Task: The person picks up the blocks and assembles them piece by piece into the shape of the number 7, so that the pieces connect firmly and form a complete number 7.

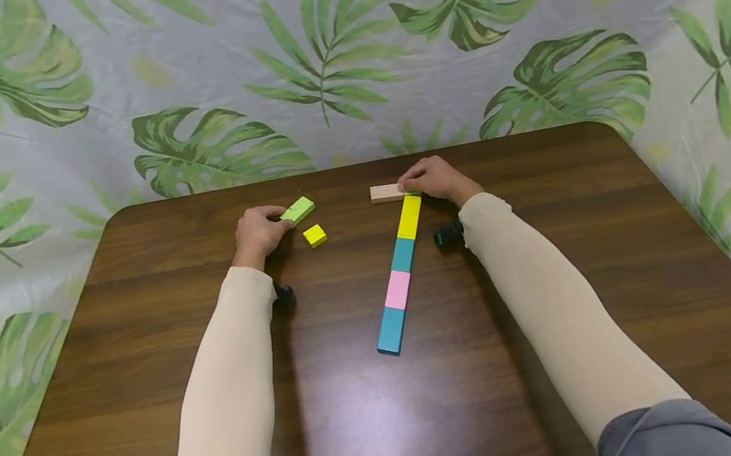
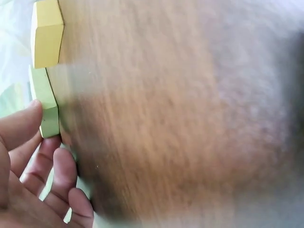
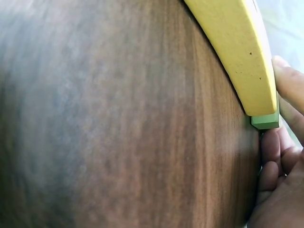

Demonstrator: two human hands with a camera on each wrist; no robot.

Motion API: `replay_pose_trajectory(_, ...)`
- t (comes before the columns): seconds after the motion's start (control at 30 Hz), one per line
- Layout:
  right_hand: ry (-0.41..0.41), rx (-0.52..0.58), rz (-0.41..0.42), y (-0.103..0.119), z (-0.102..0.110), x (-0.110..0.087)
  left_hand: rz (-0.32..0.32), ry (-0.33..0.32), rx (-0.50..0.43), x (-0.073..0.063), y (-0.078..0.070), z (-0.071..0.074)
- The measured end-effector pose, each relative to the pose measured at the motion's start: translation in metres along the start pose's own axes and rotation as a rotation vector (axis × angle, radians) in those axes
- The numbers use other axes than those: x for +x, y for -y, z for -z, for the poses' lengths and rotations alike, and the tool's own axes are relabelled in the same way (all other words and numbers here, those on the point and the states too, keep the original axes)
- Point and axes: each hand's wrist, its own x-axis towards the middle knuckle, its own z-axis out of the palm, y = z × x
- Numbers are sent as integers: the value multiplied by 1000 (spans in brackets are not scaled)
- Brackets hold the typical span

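At the back left, my left hand (image 1: 258,234) has its thumb and fingers at the near end of a light green block (image 1: 299,209), pinching it. In the left wrist view the thumb lies along one side of that block. A small yellow block (image 1: 315,235) rests close beside it. My right hand (image 1: 439,178) pinches a green block (image 3: 267,121) at the far end of a row, mostly hidden by the fingers in the head view. A long yellow block (image 1: 410,216) adjoins it. A pale wooden block (image 1: 385,193) lies sideways, left of the right fingertips.
Toward me, the slanting row runs on with a teal block (image 1: 403,255), a pink block (image 1: 398,289) and a longer blue block (image 1: 391,330). All sit on a dark wooden table (image 1: 342,434). A leaf-patterned cloth (image 1: 334,39) hangs behind the table's far edge.
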Motion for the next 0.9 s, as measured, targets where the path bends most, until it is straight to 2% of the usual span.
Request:
replay_pose_trajectory(0.2,4,9,15,2,0,-1,-23,37,0,2,-2,0)
replay_pose_trajectory(0.53,-8,7,12,1,1,-3,-36,72,21,7,-18,-4)
replay_pose_trajectory(0.77,9,13,10,-1,1,-1,13,110,-79,5,-19,-4)
replay_pose_trajectory(0.9,6,27,10,-2,1,-1,12,113,-131,3,-19,-7)
